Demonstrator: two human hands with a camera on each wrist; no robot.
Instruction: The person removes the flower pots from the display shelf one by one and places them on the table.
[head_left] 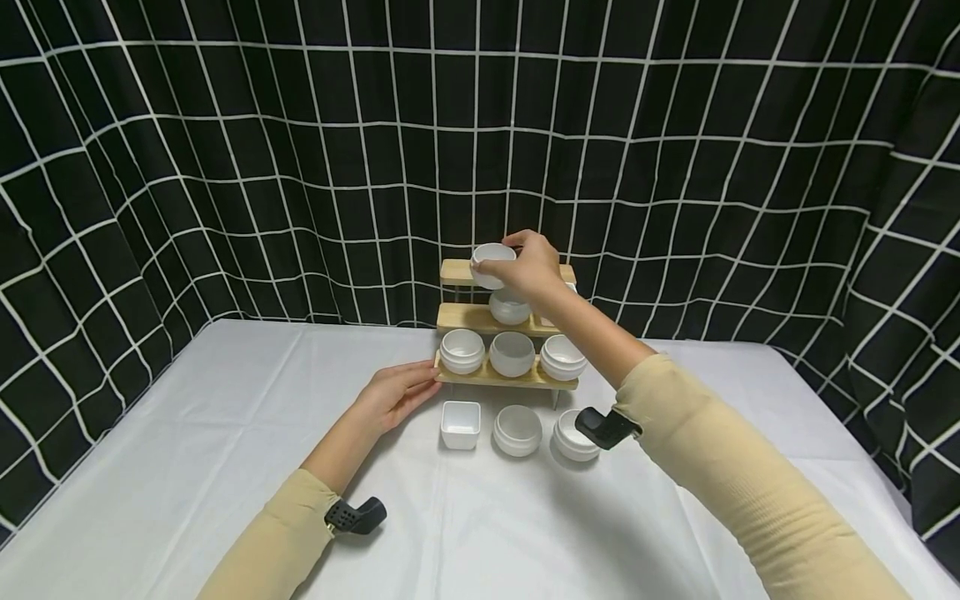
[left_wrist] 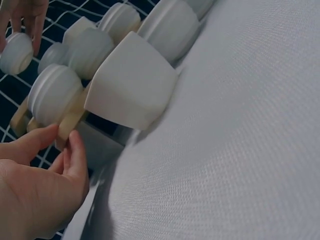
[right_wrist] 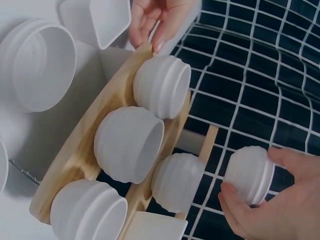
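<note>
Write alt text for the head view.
The right hand holds a white bowl near the top of a three-tier wooden rack; the left hand grips its bottom tier. Three bowls sit there; three more containers stand on the table.

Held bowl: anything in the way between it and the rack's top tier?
Nothing visible. The right wrist view shows an open gap between the white bowl in the right hand and the top tier. The middle-tier bowl sits on that tier's other side.
</note>
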